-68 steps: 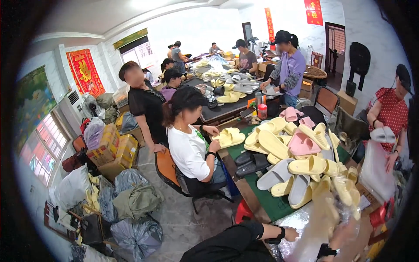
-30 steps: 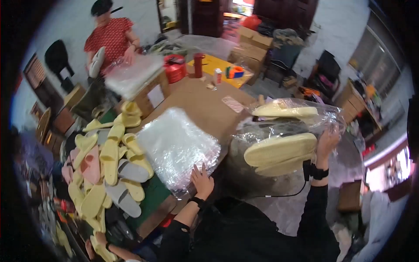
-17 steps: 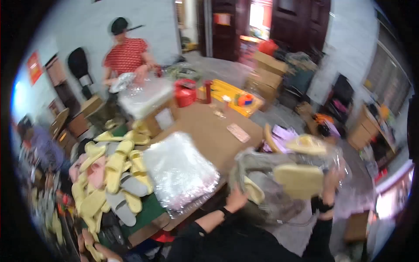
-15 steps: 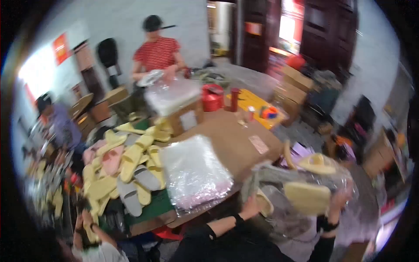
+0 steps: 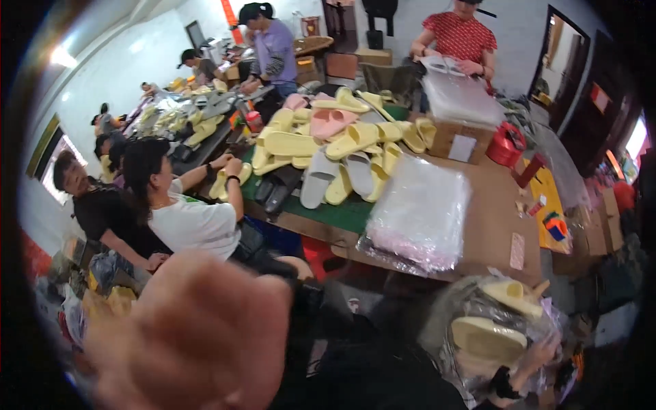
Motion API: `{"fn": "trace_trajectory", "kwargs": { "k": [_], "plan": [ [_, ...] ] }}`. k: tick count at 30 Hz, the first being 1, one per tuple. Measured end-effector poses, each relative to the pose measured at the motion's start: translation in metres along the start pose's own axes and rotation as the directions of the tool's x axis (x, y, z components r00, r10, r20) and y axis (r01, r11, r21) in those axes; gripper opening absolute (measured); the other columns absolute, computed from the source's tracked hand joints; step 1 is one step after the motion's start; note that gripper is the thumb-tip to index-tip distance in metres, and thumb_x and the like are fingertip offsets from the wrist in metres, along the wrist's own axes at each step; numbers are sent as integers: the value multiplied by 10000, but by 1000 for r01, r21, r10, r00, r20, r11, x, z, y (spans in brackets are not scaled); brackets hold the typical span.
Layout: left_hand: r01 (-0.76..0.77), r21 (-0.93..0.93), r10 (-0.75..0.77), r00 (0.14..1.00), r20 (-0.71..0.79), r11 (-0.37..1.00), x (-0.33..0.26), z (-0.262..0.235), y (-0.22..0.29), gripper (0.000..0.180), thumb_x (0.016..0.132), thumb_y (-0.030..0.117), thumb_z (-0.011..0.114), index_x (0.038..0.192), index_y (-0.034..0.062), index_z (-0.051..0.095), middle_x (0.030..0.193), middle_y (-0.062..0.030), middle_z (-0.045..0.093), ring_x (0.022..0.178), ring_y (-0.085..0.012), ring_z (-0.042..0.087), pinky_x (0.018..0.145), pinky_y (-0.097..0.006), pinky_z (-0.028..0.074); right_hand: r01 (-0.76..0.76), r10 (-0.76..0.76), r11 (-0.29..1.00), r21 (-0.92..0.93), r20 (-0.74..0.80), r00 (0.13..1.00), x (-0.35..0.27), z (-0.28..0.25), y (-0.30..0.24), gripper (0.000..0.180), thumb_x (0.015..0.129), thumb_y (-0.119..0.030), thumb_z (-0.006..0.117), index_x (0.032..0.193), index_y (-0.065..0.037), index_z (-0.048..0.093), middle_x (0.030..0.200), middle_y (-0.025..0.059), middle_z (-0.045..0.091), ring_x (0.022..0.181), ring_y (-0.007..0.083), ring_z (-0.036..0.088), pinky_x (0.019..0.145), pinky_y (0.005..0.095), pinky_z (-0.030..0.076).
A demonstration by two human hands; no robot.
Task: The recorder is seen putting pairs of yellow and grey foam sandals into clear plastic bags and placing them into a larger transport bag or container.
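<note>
My left hand (image 5: pixel 198 335) is raised close in front of me, large and blurred. Its fingers look curled; anything inside them is hidden. At lower right, my right hand (image 5: pixel 538 354) grips the end of a pale yellow slipper (image 5: pixel 488 339), its sole facing up. Another yellow slipper (image 5: pixel 512 298) lies just beyond it. Crumpled clear plastic (image 5: pixel 444 328) spreads around and beneath both.
Yellow, pink and grey slippers (image 5: pixel 318 179) are heaped on the table. A stack of clear bags (image 5: pixel 420 208) lies beside them, with a cardboard box (image 5: pixel 459 142) behind. A person in white (image 5: pixel 195 222) sits at left; one in red (image 5: pixel 459 34) stands across.
My view has swung left. My left hand has left the slipper it touched and come up close to me. My right hand stays by the yellow slipper, which is lower now.
</note>
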State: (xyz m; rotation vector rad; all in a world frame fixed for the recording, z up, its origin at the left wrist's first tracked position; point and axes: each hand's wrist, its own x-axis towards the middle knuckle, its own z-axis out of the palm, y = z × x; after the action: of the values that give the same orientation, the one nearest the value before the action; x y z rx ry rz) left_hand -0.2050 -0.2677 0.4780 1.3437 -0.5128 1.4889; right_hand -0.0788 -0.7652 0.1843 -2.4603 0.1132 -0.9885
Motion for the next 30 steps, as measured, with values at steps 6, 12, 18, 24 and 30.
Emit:
{"fn": "trace_trajectory", "kwargs": {
  "k": [6, 12, 18, 24, 30],
  "plan": [
    [-295, -171, 340, 778, 528, 940, -7, -8, -5, 210, 942, 299, 307, 856, 225, 484, 642, 1, 408, 470, -133, 288, 473, -306, 259, -45, 36, 997, -56, -151, 988, -4, 0, -48, 262, 869, -121, 484, 1026, 70, 572, 1002, 214, 606, 925, 331, 576, 834, 374, 427],
    [-286, -405, 475, 716, 512, 868, -25, 32, -43, 449, 956, 247, 255, 1336, 479, 204, 597, -34, 420, 430, -119, 206, 390, -279, 205, -166, 143, 981, -100, -202, 969, -19, -35, -71, 229, 836, -85, 507, 1004, 61, 562, 959, 197, 603, 884, 309, 577, 818, 349, 428],
    [-244, -489, 336, 936, 108, 837, -75, 83, -89, 225, 567, 101, 602, 792, 95, 595, 480, 2, 334, 380, -150, 275, 396, -277, 282, -259, 207, 962, -87, -386, 899, -33, -70, -58, 186, 815, -45, 509, 968, 49, 555, 935, 172, 592, 849, 274, 561, 781, 331, 424],
    [171, 448, -436, -104, 894, 878, -273, 169, -205, 471, 879, 435, 418, 1128, 45, 504, 993, -222, 586, 911, -358, 577, 736, -409, 455, -439, 373, 898, -14, -506, 778, -47, -91, -80, 205, 792, -57, 552, 953, 69, 552, 920, 172, 590, 839, 255, 550, 774, 324, 421],
    [223, 963, -479, -835, 270, 155, -444, 129, -232, 792, 789, 672, 356, 1208, 11, 476, 1084, -189, 578, 947, -319, 567, 775, -473, 463, -13, 49, 992, 127, -284, 957, -103, -38, -121, 198, 770, -119, 549, 903, 26, 566, 898, 140, 593, 795, 245, 573, 702, 328, 451]
  ]
}}
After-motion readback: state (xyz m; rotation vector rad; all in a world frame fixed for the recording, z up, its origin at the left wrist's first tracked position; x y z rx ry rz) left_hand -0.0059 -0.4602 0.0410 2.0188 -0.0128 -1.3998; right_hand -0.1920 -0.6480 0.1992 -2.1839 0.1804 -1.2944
